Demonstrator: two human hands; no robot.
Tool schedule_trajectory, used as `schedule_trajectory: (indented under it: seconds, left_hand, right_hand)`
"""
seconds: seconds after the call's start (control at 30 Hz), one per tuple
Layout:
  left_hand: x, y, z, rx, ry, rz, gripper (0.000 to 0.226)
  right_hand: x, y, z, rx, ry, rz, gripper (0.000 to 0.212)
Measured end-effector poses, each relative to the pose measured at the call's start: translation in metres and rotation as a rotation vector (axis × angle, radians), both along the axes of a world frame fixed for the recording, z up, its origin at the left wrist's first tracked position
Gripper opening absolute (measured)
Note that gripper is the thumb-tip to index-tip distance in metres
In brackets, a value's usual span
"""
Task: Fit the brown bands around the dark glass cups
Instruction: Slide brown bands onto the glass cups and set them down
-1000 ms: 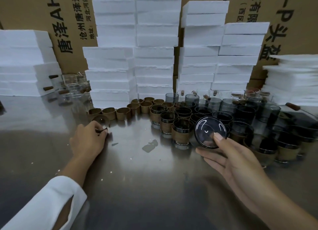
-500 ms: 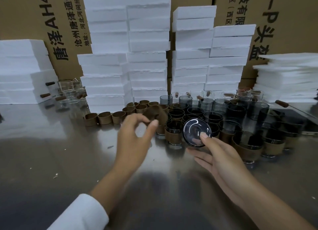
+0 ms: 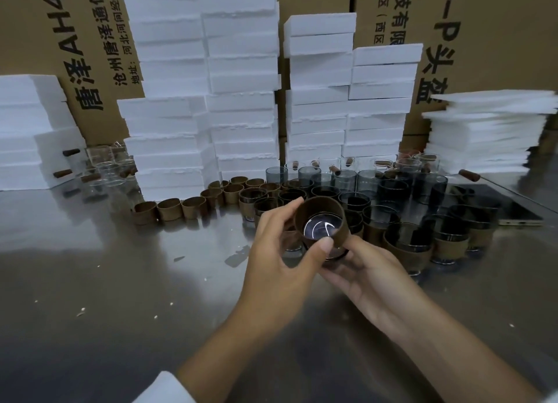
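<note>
Seen from the person's own head, looking down at a shiny metal table (image 3: 126,297). Both hands meet just right of the middle of the view.

The left hand (image 3: 280,257) pinches a brown band (image 3: 320,211) between its thumb, on the near edge, and its fingers, on the far edge at 11 o'clock. The band is a round open sleeve. Through it shows the glossy base of a dark glass cup (image 3: 319,229), tipped so that the base faces the viewer. The band sits round that end of the cup; how far down it reaches cannot be told.

The right hand (image 3: 371,279) comes in from 5 o'clock. Its fingers curl under the cup and hold it from below.

From the held cup:
- At 9 to 10 o'clock, a curved row of loose bands (image 3: 169,211) stands on the table.
- At 3 o'clock, close by, stand banded cups (image 3: 407,248).
- At 12 to 1 o'clock, farther back, stand bare cups (image 3: 347,176).
- Far off at 10 o'clock is a cluster of clear glasses (image 3: 105,167).
- At 3 o'clock, beyond the cups, a flat dark tablet (image 3: 513,209) lies on the table.

Along the back rise stacks of white foam blocks (image 3: 241,106), and behind them stand cardboard boxes (image 3: 498,40) printed with black characters. A white sleeve (image 3: 163,387) shows at the bottom edge, at 7 o'clock.
</note>
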State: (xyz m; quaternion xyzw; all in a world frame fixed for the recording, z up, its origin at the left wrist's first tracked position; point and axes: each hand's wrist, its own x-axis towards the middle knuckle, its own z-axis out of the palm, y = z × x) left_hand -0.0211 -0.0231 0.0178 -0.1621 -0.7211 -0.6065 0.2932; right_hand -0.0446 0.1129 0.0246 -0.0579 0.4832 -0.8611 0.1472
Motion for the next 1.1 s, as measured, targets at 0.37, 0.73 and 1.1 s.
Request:
schedule_trajectory:
  seconds: [0.37, 0.73, 1.1]
  left_hand:
    - [0.001, 0.005, -0.002, 0.053, -0.045, -0.138, 0.052]
    - [0.004, 0.011, 0.0, 0.093, -0.02, -0.107, 0.053]
    - [0.008, 0.009, 0.008, 0.217, -0.077, -0.178, 0.041]
  right_hand:
    - [0.003, -0.002, 0.007, -0.251, -0.071, 0.055, 0.039]
    - [0.003, -0.006, 0.006, -0.211, 0.042, 0.097, 0.096]
    - [0.005, -0.005, 0.006, -0.165, 0.054, 0.065, 0.064]
